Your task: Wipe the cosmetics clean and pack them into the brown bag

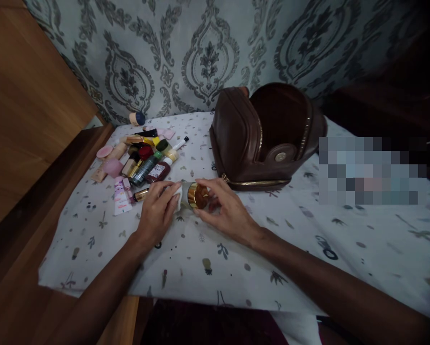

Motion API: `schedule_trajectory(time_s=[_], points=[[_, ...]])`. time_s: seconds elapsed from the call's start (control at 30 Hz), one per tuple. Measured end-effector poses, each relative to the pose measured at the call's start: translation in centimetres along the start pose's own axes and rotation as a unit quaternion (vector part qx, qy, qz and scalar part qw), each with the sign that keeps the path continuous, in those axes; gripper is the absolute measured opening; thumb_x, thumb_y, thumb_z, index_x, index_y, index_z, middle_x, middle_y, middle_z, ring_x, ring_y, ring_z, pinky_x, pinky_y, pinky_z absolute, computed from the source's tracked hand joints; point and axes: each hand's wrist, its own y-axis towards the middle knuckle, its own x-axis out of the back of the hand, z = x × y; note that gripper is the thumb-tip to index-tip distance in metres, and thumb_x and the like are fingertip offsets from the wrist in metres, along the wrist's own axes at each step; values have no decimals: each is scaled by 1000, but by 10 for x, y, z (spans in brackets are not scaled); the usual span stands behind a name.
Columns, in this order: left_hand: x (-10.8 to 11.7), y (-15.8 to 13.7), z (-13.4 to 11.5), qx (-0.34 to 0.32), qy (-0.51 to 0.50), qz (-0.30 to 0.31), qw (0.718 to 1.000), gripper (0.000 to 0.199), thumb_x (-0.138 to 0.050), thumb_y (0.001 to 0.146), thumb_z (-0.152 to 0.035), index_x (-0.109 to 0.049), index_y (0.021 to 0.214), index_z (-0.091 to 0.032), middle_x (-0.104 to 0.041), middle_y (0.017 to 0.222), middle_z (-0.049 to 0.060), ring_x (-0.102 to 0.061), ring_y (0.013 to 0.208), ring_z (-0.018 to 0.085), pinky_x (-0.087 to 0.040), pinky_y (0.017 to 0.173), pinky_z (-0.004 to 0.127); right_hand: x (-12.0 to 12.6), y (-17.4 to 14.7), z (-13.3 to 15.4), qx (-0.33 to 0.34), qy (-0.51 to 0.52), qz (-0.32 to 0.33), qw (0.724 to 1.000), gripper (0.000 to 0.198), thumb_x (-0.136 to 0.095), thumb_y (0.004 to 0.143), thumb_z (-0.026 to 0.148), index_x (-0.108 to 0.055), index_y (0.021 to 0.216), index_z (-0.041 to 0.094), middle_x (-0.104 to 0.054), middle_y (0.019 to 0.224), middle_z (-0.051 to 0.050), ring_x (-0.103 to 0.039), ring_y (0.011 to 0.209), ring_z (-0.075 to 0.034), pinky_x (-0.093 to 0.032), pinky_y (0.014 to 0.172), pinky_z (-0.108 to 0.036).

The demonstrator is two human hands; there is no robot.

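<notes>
Nearest you, at the bottom edge, your dark clothing (215, 323) showed below a white tablecloth (207, 282) printed with small leaves, plants and other shapes. Both your forearms reached in across the cloth, and your hands met near the middle. Your left hand (157, 208) grasped a white wipe (180, 200), its fingers bent around it at the pale body of a gold-capped cosmetic container (192, 194). That container lay on its side between your two hands, the gold end turned toward your right. Your right hand (229, 208) gripped this gold end, thumb on the near side and fingers on the far side. Just beyond your left hand, a small gold-banded tube (141, 194) lay beside a white-and-pink squeeze tube (122, 197). Past these spread a crowded heap of cosmetics: a dark-red bottle (159, 172) with a white cap, a dark bottle (145, 170) with a green cap, and a round pink sponge (113, 167). Beyond your right hand stood a brown leather bag (238, 134), unzipped and gaping. Farther back on the left, a navy-capped jar (137, 119) lay near the grey damask-patterned wall covering (209, 60).
</notes>
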Motion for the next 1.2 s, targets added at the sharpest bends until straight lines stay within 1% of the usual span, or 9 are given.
schedule_trajectory(time_s=[0.1, 0.3, 0.57, 0.7, 0.83, 0.93, 1.03, 1.1, 1.2], points=[[1, 0, -3, -11, -3, -7, 1000, 30, -51, 96, -16, -62, 125, -18, -62, 107, 10, -59, 100, 21, -50, 88, 37, 0, 0, 0, 7, 0, -2, 1000, 51, -68, 82, 24, -52, 131, 26, -58, 117, -9, -61, 100, -24, -59, 80, -43], [0, 0, -13, -87, 5, -2, 996, 42, -52, 96, -14, -52, 137, -22, -62, 111, 11, -58, 102, 22, -51, 87, 38, 0, 1, -2, 4, -13, -15, 1000, 45, -70, 80, 26, -55, 123, 24, -62, 114, -10, -62, 97, -24, -57, 79, -41], [-2, -1, 2, -6, 20, 2, 1000, 32, -50, 98, -18, -59, 129, -21, -62, 108, 10, -58, 100, 21, -51, 88, 39, -1, 1, -3, -21, -30, -38, 999, 43, -73, 78, 33, -56, 117, 22, -64, 109, -9, -64, 96, -25, -55, 80, -41], [-2, -1, -4, -39, 14, 1, 999, 36, -50, 97, -15, -55, 132, -21, -61, 109, 10, -58, 100, 22, -51, 87, 39, 1, 1, -4, -7, -25, -35, 999, 50, -70, 83, 36, -53, 128, 23, -63, 117, -10, -63, 100, -26, -55, 83, -43], [-2, -1, -15, -98, 7, 16, 995, 42, -53, 94, -11, -51, 136, -19, -60, 111, 12, -57, 104, 23, -51, 89, 40, 2, 1, -5, -2, -3, -22, 1000, 42, -67, 88, 36, -56, 127, 26, -65, 114, -8, -63, 95, -24, -55, 83, -42], [-3, 0, -14, -82, 12, 15, 996, 40, -53, 95, -12, -53, 134, -18, -60, 110, 12, -57, 103, 23, -51, 89, 39, 2, 1, -6, -9, 6, -22, 1000, 45, -71, 85, 34, -57, 127, 25, -63, 114, -8, -63, 95, -24, -56, 83, -42], [-3, -1, -5, -42, 20, 5, 999, 35, -51, 96, -14, -57, 130, -20, -61, 108, 11, -57, 100, 22, -51, 87, 38, 1, 1, -6, -9, -10, -21, 1000, 54, -73, 80, 24, -55, 131, 24, -59, 115, -10, -62, 101, -25, -57, 84, -43], [-3, -1, 0, -27, 24, -1, 999, 33, -51, 96, -14, -58, 128, -19, -62, 109, 11, -57, 100, 21, -51, 87, 38, -1, 1, -7, -13, -17, -25, 999, 55, -72, 79, 18, -55, 131, 24, -57, 116, -10, -63, 99, -24, -59, 81, -41], [-1, 0, -1, -33, 19, -7, 999, 33, -52, 96, -14, -57, 129, -19, -61, 110, 11, -58, 101, 21, -51, 88, 38, -4, 0, -7, -30, 13, -41, 999, 52, -74, 77, 21, -57, 126, 23, -59, 118, -9, -65, 93, -22, -60, 76, -39]])
